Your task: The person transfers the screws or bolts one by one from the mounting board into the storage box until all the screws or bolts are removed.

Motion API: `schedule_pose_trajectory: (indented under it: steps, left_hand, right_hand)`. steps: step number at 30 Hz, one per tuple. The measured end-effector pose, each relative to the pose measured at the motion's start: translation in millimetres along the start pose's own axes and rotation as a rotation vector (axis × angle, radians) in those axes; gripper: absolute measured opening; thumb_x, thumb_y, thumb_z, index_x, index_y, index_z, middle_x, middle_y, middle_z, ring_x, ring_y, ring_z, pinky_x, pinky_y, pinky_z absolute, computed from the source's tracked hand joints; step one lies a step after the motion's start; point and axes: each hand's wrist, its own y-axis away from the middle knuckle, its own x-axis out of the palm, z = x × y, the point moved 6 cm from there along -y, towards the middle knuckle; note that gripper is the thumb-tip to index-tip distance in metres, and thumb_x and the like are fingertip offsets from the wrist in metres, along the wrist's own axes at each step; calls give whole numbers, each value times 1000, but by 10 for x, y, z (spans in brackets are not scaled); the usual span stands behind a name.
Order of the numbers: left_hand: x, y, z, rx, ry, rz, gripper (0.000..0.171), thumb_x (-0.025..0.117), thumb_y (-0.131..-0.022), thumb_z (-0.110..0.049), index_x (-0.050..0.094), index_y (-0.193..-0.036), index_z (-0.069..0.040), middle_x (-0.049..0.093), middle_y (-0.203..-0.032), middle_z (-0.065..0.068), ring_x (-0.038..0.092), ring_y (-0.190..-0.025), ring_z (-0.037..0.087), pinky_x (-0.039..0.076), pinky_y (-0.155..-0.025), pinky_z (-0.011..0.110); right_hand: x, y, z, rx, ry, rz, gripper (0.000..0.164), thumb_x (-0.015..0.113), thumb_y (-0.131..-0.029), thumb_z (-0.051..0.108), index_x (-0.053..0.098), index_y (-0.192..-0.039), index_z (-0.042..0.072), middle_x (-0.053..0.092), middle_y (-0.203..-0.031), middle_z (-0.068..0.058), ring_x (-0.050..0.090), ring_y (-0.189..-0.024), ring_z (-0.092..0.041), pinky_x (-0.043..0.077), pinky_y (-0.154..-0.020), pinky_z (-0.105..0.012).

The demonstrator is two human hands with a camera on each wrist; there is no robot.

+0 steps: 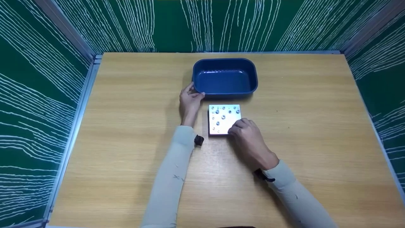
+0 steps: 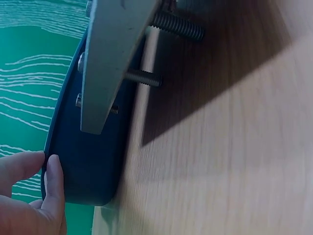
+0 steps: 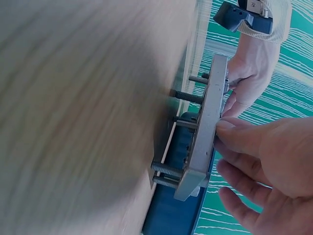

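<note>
A square metal plate (image 1: 225, 122) with several bolts through it stands raised on the bolt shanks above the table. My right hand (image 1: 248, 139) is at its near right corner, with thumb and forefinger (image 3: 234, 134) pinched together at the upper face, around a bolt whose head they hide. Just beyond the plate is a dark blue rectangular tub (image 1: 225, 77). My left hand (image 1: 190, 103) grips the tub's near left corner, its thumb and finger (image 2: 55, 181) on either side of the rim. Threaded shanks (image 2: 178, 25) stick out below the plate in the left wrist view.
The wooden table (image 1: 133, 142) has metal framing (image 1: 71, 136) along its left side. Green panels (image 1: 171, 25) with white streaks enclose the back and sides. Dark wrist devices (image 1: 198, 140) sit at both light grey sleeves.
</note>
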Motion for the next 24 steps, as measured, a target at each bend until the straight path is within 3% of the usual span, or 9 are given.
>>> schedule_pose_trajectory:
  steps: [7,16,24]
  left_hand:
    - [-8,12,19,-10,12,-18,62,83,-92,-14,60,-150,-18,65,-133,0,69,-103,13,58,-84,30]
    - [15,19,31,5,98,-20,61,82,-92,-7,61,-148,-14,62,-135,2,69,-103,14,58,-79,27]
    - [18,13,26,-3,72,-26,62,83,-91,-10,61,-149,-14,64,-135,2,69,-102,13,58,-80,27]
  right_hand:
    - [7,-9,-10,13,0,26,10,74,-97,2,81,-101,7,76,-102,-10,68,-102,-30,57,-88,-44]
    - [7,-10,14,-96,18,-35,6,78,-94,2,80,-99,4,75,-97,-11,66,-96,-29,58,-83,-42]
    - [13,-10,-6,-82,5,18,11,77,-96,3,80,-106,4,75,-102,-12,66,-99,-29,61,-88,-39]
